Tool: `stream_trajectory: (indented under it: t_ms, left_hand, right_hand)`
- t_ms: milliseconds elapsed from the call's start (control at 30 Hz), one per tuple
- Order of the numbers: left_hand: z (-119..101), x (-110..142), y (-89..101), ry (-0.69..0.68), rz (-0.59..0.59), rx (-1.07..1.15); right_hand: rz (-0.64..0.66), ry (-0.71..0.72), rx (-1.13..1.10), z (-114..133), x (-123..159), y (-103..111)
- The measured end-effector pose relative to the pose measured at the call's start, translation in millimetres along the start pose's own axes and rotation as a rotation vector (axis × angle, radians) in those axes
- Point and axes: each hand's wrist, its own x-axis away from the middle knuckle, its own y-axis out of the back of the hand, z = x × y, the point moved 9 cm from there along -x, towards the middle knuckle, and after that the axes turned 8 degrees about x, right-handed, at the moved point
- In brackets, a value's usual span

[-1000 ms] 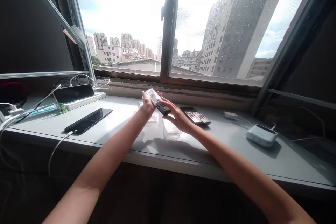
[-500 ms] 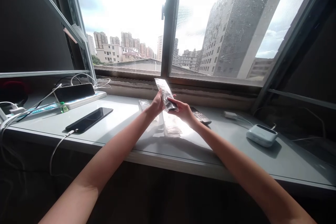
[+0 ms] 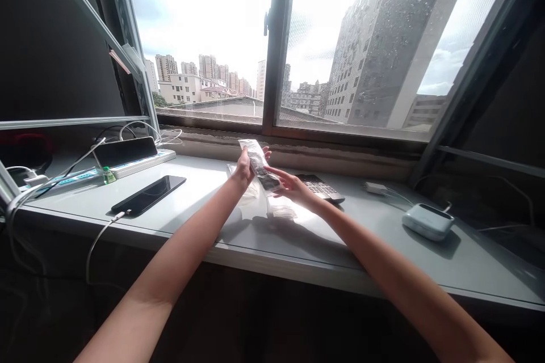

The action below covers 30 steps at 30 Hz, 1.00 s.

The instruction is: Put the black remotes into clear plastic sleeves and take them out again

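A dark remote control lies inside a clear crinkled plastic sleeve, tilted above the desk. My left hand is closed around its upper part, the thumb along the left edge and fingertips showing past the right side. At the lower end, my right hand grips the wrapped remote with its fingers on the surface and edge. Beneath, a stack of clear plastic sleeves rests on the desk, and another plastic piece is partly hidden by my left hand. Behind my right hand sits a calculator.
On the grey desk, a black phone with a white cable lies left. Farther back are another phone, a power strip and a small green bottle. Right are a white charger and a pale blue device.
The remote's bare keys showed earlier; now the plastic sleeve covers it down to the lower end. Both hands lifted it, then lowered it slightly. My right hand has shifted along its lower end.
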Motion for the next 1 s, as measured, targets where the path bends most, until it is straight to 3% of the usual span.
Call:
stream_trajectory:
  t_ms: [267,467,633,833,1000]
  left_hand:
    - [12.9,5.9,-10.7,0.012,0.103,-0.117]
    - [33.7,12.5,-21.8,0.152,0.241,-0.196]
    - [29.3,6.5,-11.2,0.141,0.150,-0.205]
    - [14.5,-4.0,17.0,0.020,-0.100,-0.156]
    - [28.8,-3.4,12.3,0.077,-0.032,-0.210]
  right_hand:
    - [-0.296,-0.039,0.292,-6.0,2.2,26.7]
    - [-0.297,-0.003,0.313,-5.3,1.8,32.4]
    - [-0.357,0.072,0.295,1.0,3.6,38.2]
    - [-0.281,0.060,0.368,-1.6,3.2,27.3]
    - [-0.341,-0.065,0.494,3.0,8.1,37.5]
